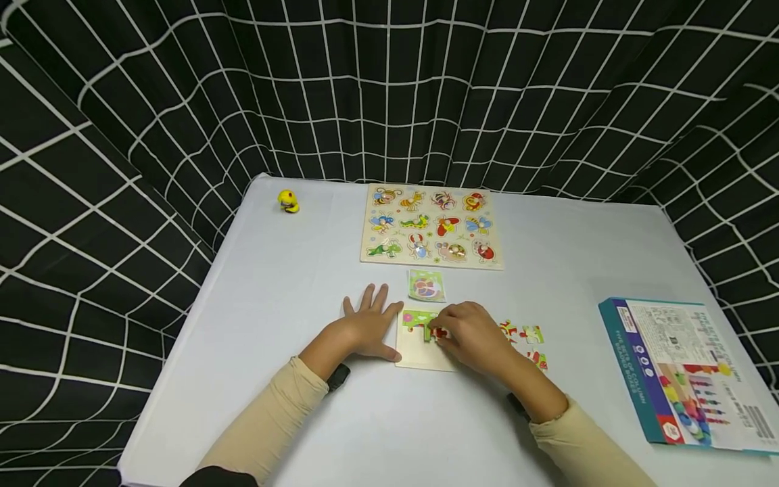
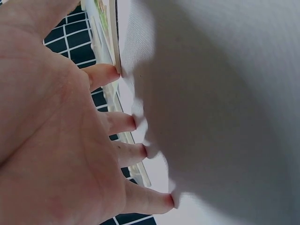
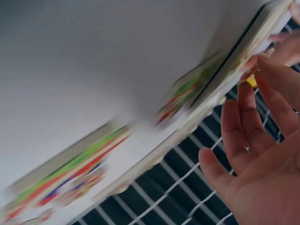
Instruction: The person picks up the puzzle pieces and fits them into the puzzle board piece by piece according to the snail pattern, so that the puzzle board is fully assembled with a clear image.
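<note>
one puzzle piece (image 1: 428, 334) partly behind fingers (image 1: 453, 318)

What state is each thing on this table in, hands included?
Left hand: fingers spread, touching the puzzle tray
Right hand: pinching a puzzle piece
Puzzle tray: partly filled
Loose pieces: lying right of the tray, unplaced
Snail picture: lying flat, face up
Insect board: flat, spaces filled
Box: lying flat, looks closed
Yellow toy: on the table, too small to judge its pose
</note>
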